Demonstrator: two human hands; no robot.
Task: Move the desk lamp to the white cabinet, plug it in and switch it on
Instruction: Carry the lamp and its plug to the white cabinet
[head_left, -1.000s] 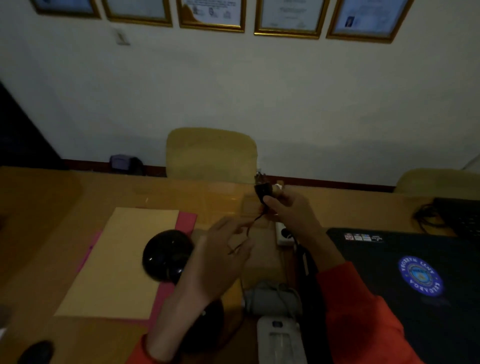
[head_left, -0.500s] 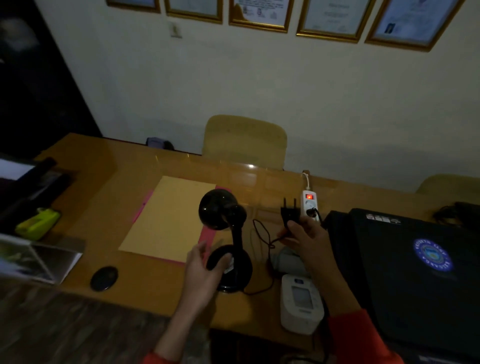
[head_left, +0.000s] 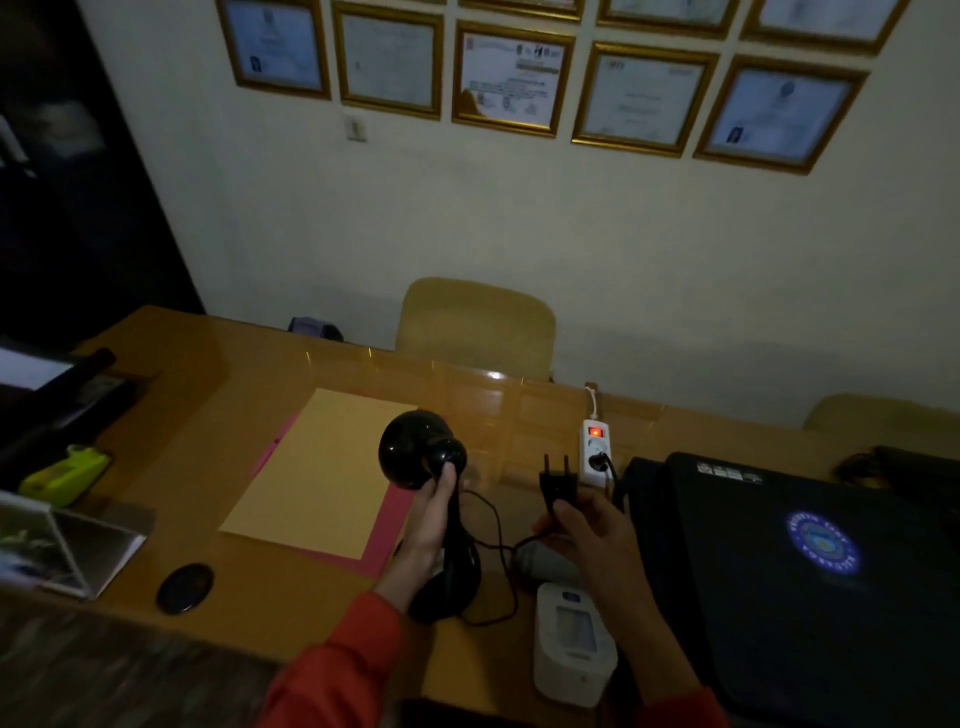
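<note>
A black desk lamp (head_left: 415, 454) with a round shade stands on the wooden desk (head_left: 218, 374), unlit. My left hand (head_left: 431, 514) is wrapped around its neck just under the shade. My right hand (head_left: 587, 530) holds the lamp's black plug (head_left: 557, 480) up with its two pins pointing upward, free of any socket. The thin black cord (head_left: 498, 545) loops from the plug down to the lamp's base (head_left: 447, 592). No white cabinet is in view.
A white power strip (head_left: 596, 449) with a red lit switch lies behind the plug, one other plug in it. A black bag (head_left: 810, 571) fills the right. A white device (head_left: 574, 644), a yellow folder (head_left: 322, 467), a black disc (head_left: 185, 587), a green stapler (head_left: 65, 475) and chairs (head_left: 475, 322) surround.
My left hand rose from the lamp's base to grip its neck under the shade. My right hand kept the plug, drawn back from the power strip. The view pulled back.
</note>
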